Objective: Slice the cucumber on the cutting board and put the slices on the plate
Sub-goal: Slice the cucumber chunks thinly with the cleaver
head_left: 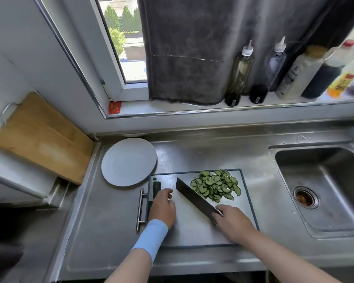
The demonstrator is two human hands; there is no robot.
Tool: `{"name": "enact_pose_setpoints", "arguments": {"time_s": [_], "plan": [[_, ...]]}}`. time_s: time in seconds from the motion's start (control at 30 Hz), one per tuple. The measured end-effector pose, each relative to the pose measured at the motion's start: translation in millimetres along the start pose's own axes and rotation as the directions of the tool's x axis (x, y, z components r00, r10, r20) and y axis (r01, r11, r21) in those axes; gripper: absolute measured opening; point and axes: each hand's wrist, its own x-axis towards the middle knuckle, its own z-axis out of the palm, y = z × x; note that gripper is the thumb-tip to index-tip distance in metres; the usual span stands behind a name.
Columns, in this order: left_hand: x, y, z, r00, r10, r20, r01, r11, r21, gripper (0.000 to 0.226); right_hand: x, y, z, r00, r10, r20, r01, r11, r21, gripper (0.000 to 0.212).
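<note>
While the right hand (231, 220) clamps its fingers on the knife (194, 198) handle, blade angled across the cutting board (194, 229), the left hand (163, 207) curls loosely beside the leftover cucumber (157, 187) stub; whether it grips anything, I cannot tell. Slices (216, 185) lie heaped at the board's far right. Plate (129, 161) bare, touching the board's far-left corner. Risk: thin wet slices sliding off onto the desk (192, 156) during transfer, since the plate sits opposite the pile.

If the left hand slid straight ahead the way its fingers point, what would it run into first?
Most likely the uncut cucumber piece, lying on the cutting board just beyond the left hand; its fingertips already seem at or on it. Farther along sits the plate. Depth is hard to judge from this view.
</note>
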Motion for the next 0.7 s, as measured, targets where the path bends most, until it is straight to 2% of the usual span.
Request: {"name": "enact_pose_setpoints", "arguments": {"time_s": [0.1,0.17,0.27,0.37,0.53,0.7], "plan": [[8.6,-4.7,-1.9,0.998,0.009,-0.061,-0.004,0.997,0.082,0.035,5.6,1.4,-5.1,0.998,0.027,-0.063,-0.028,1.000,-0.011,0.021],[14.4,-10.0,-5.5,0.992,0.032,-0.122,-0.003,0.972,0.235,0.037,9.2,0.5,-8.2,0.994,0.029,-0.104,-0.033,0.999,-0.035,0.020],[18.4,-15.8,-9.9,0.993,-0.009,-0.116,0.053,0.921,0.385,0.043,8.6,-0.7,-8.5,0.993,0.019,-0.114,-0.021,1.000,-0.014,0.022],[21.1,-16.7,-8.4,0.995,-0.037,-0.087,0.072,0.892,0.447,0.043,2.2,-0.5,-3.6,0.997,-0.007,-0.080,0.007,1.000,-0.003,0.023],[21.0,-13.9,-5.6,0.990,-0.046,-0.134,0.111,0.842,0.528,0.041,-0.6,-6.3,6.2,0.998,-0.055,0.005,0.055,0.998,0.016,0.023],[19.7,-10.3,-5.5,0.991,-0.053,-0.124,0.116,0.805,0.582,0.043,5.9,-10.9,-0.4,0.999,-0.041,-0.035,0.042,0.999,0.024,0.021]]}}
